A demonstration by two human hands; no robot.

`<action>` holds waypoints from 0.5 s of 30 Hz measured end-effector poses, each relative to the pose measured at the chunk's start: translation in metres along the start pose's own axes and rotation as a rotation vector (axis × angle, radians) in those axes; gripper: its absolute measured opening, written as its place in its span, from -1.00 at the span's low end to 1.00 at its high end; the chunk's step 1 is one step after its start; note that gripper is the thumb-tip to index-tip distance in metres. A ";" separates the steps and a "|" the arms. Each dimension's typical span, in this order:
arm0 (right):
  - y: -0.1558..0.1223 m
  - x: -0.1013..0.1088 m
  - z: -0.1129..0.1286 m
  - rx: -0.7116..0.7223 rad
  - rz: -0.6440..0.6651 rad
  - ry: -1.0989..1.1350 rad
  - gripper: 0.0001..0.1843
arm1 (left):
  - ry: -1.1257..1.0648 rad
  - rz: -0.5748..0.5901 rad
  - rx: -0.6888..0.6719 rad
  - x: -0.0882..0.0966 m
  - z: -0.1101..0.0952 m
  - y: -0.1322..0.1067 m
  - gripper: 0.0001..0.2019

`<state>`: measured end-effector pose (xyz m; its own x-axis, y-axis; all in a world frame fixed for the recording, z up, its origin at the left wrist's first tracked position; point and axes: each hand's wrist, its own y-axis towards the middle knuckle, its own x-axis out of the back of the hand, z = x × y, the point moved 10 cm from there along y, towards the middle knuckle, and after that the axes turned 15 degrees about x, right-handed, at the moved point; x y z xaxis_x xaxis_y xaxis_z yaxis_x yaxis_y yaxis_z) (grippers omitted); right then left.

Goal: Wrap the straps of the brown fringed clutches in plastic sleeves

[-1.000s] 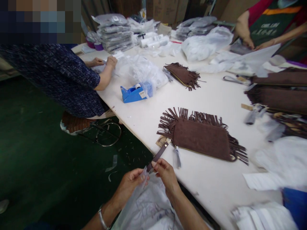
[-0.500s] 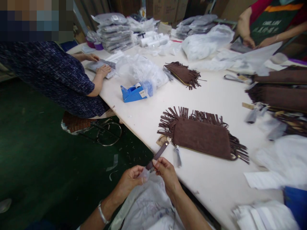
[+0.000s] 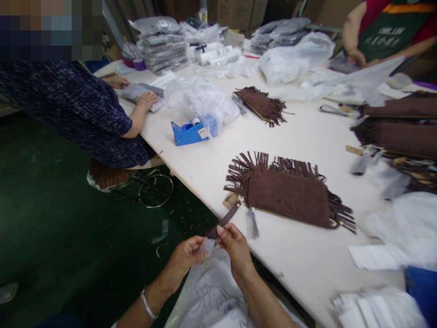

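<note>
Film (image 3: 207,246), drawn out a second ago, now bunches on the strap (image 3: 225,219) end, pinched by left hand (image 3: 184,258) and right hand (image 3: 236,248) just short of the purse (image 3: 290,197).

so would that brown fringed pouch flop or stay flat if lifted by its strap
Probably floppy: the fringed pouch looks like soft fabric lying flat on the table. Its fringe would likely dangle. The thin strap, pinched by the right hand, joins one corner, so it'd probably tilt.

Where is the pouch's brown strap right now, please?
Head view, lower centre: the brown strap runs from the left corner of the fringed pouch over the near edge of the table to the right hand, which pinches its end.
</note>
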<state>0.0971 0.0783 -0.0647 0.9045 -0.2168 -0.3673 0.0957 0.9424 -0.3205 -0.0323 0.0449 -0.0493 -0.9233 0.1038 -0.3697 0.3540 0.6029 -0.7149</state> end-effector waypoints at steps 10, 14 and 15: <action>-0.001 -0.001 0.000 -0.015 -0.015 0.010 -0.68 | -0.174 0.046 0.055 -0.006 0.004 0.001 -0.68; -0.001 0.000 0.002 -0.012 0.006 -0.012 -0.69 | -0.196 0.034 0.052 -0.004 0.004 0.001 -0.68; -0.001 0.000 0.004 -0.009 0.015 -0.016 -0.69 | -0.191 0.025 0.051 -0.003 0.004 0.001 -0.68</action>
<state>0.0986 0.0788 -0.0611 0.9124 -0.1988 -0.3578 0.0787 0.9430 -0.3234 -0.0281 0.0419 -0.0513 -0.8706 -0.0368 -0.4906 0.3884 0.5607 -0.7313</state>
